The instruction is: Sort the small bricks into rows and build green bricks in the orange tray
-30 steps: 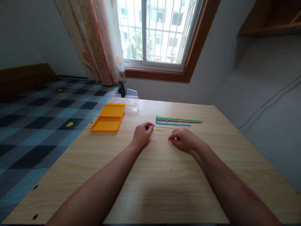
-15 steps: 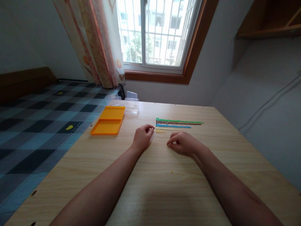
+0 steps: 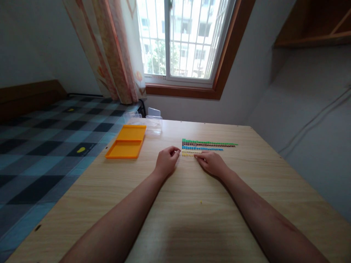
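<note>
Small coloured pieces lie on the wooden table in long rows: a green row (image 3: 208,142), a brown row (image 3: 211,145), a blue row (image 3: 205,148), a pale row partly covered by fingers, and a short yellow row (image 3: 187,155) nearest me. My left hand (image 3: 166,160) rests at the rows' left end, fingers curled and closed; whatever they hold is hidden. At the right end of the yellow row, my right hand (image 3: 211,163) has its fingertips pinched down on the tabletop. Anything in that pinch is too small to name. One loose yellow piece (image 3: 201,202) lies closer to me.
An orange two-part tray (image 3: 123,157) sits left of my left hand. Behind it stand clear plastic boxes (image 3: 154,126) with raised lids. The table (image 3: 175,226) borders a checked bed (image 3: 49,146) on the left, with a window beyond its far edge.
My right hand has moved forward from the bare wood to the end of the yellow row. My left hand stays in place.
</note>
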Demonstrator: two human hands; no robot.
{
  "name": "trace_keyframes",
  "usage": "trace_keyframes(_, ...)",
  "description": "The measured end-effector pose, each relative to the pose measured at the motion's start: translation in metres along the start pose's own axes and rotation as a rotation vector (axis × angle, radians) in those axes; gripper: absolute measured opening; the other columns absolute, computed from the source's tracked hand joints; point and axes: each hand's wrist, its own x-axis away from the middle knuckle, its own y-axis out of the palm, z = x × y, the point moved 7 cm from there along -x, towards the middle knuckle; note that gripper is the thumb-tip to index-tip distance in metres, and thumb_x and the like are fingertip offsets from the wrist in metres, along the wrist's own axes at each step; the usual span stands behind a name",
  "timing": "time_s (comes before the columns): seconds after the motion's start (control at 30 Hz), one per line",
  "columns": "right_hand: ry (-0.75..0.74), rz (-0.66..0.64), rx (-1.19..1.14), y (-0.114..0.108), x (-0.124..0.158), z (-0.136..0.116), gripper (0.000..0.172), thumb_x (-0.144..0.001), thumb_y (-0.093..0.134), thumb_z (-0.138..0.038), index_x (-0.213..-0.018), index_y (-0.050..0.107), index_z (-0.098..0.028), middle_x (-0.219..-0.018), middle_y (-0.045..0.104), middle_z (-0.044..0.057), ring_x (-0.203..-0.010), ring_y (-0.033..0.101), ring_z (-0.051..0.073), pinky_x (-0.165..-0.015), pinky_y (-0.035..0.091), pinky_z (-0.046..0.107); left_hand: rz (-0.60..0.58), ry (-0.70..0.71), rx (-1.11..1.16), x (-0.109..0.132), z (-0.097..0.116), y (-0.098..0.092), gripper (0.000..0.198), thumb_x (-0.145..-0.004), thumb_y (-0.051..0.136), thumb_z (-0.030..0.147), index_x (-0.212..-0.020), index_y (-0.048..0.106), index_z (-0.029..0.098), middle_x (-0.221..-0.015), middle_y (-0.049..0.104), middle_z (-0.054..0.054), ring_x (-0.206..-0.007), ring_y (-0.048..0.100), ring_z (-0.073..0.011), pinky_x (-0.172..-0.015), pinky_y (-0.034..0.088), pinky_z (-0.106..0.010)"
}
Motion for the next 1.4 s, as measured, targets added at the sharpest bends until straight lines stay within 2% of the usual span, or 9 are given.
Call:
trace_keyframes(0.2, 0.04, 0.066, -0.083, 0.0, -0.002, 0.011, 0.033, -0.097, 0.051, -0.022, -0.118, 0.076, -0.02, -0.101, 0.075, 0.008, -0.089, 0.066, 0.019, -0.082, 0.048, 0.028, -0.001, -0.007, 0.0, 0.0, -0.002, 0.0, 0.022, -0.087, 0.059, 0.03, -0.088, 0.077, 0.017, -0.071, 0.07, -0.002, -0.065, 0.06, -0.0163, -0.064, 0.042, -0.028)
trace_keyframes(0.57, 0.06, 0.035, -0.025, 0.003, -0.001, 0.006, 0.032, -0.097, 0.052, -0.027, -0.116, 0.077, -0.024, -0.1, 0.074, 0.006, -0.086, 0.065, 0.019, -0.074, 0.044, 0.027, 0.004, -0.003, 0.004, 0.0, -0.001, -0.001, 0.022, -0.087, 0.059, 0.03, -0.087, 0.076, 0.017, -0.068, 0.068, -0.001, -0.063, 0.057, -0.0153, -0.063, 0.04, -0.027)
trace_keyframes(0.77, 0.05, 0.05, -0.274, -0.004, 0.001, 0.012, 0.029, -0.091, 0.056, -0.024, -0.107, 0.08, -0.018, -0.092, 0.075, 0.009, -0.077, 0.061, 0.017, -0.074, 0.046, 0.029, 0.005, -0.001, 0.015, 0.0, -0.002, 0.0, 0.022, -0.086, 0.059, 0.03, -0.087, 0.076, 0.016, -0.07, 0.069, -0.002, -0.064, 0.058, -0.0156, -0.063, 0.041, -0.028)
trace_keyframes(0.83, 0.073, -0.102, -0.493, 0.0, 0.005, 0.012, 0.027, -0.089, 0.061, -0.031, -0.102, 0.079, -0.015, -0.088, 0.075, 0.008, -0.072, 0.061, 0.016, -0.068, 0.047, 0.028, 0.007, 0.001, 0.016, 0.0, -0.002, 0.0, 0.023, -0.086, 0.059, 0.031, -0.087, 0.076, 0.016, -0.069, 0.069, -0.002, -0.064, 0.058, -0.0156, -0.063, 0.041, -0.028)
trace_keyframes(0.93, 0.109, -0.62, -0.784, 0.019, 0.024, -0.006, 0.041, -0.081, 0.073, -0.044, -0.106, 0.076, -0.013, -0.08, 0.073, 0.006, -0.061, 0.058, 0.012, -0.055, 0.043, 0.023, 0.008, 0.007, 0.01, 0.0, -0.002, 0.001, 0.024, -0.087, 0.058, 0.032, -0.087, 0.076, 0.016, -0.07, 0.069, -0.002, -0.065, 0.058, -0.016, -0.064, 0.041, -0.028)
trace_keyframes(1.0, 0.073, -0.915, -0.807, 0.024, 0.041, -0.025, 0.046, -0.072, 0.081, -0.046, -0.103, 0.077, -0.012, -0.076, 0.072, 0.004, -0.058, 0.057, 0.01, -0.051, 0.041, 0.02, 0.005, 0.006, 0.008, 0.0, -0.003, 0.002, 0.025, -0.087, 0.058, 0.032, -0.088, 0.077, 0.016, -0.072, 0.071, -0.003, -0.066, 0.059, -0.0162, -0.065, 0.041, -0.028)
trace_keyframes(1.03, 0.046, -0.983, -0.777, 0.024, 0.046, -0.032, 0.043, -0.07, 0.083, -0.044, -0.099, 0.078, -0.012, -0.075, 0.071, 0.003, -0.058, 0.056, 0.01, -0.051, 0.04, 0.019, 0.004, 0.006, 0.008, -0.001, -0.003, 0.002, 0.025, -0.087, 0.058, 0.032, -0.089, 0.077, 0.016, -0.073, 0.071, -0.003, -0.067, 0.06, -0.0163, -0.065, 0.041, -0.028)
trace_keyframes(1.23, -0.028, -0.934, -0.458, 0.017, 0.049, -0.059, 0.017, -0.073, 0.078, -0.027, -0.086, 0.079, -0.016, -0.075, 0.072, 0.0, -0.064, 0.06, 0.011, -0.053, 0.042, 0.018, 0.011, 0.013, 0.004, 0.0, -0.001, 0.001, 0.025, -0.087, 0.058, 0.032, -0.088, 0.077, 0.016, -0.074, 0.072, -0.003, -0.067, 0.06, -0.0163, -0.066, 0.043, -0.028)
trace_keyframes(1.4, -0.068, -0.869, -0.293, 0.013, 0.05, -0.07, 0.013, -0.072, 0.073, -0.02, -0.082, 0.079, -0.019, -0.073, 0.073, -0.002, -0.063, 0.061, 0.01, -0.052, 0.039, 0.018, 0.012, 0.011, 0.002, 0.0, 0.001, 0.0, 0.024, -0.087, 0.058, 0.031, -0.088, 0.077, 0.017, -0.074, 0.072, -0.003, -0.067, 0.06, -0.0162, -0.065, 0.043, -0.028)
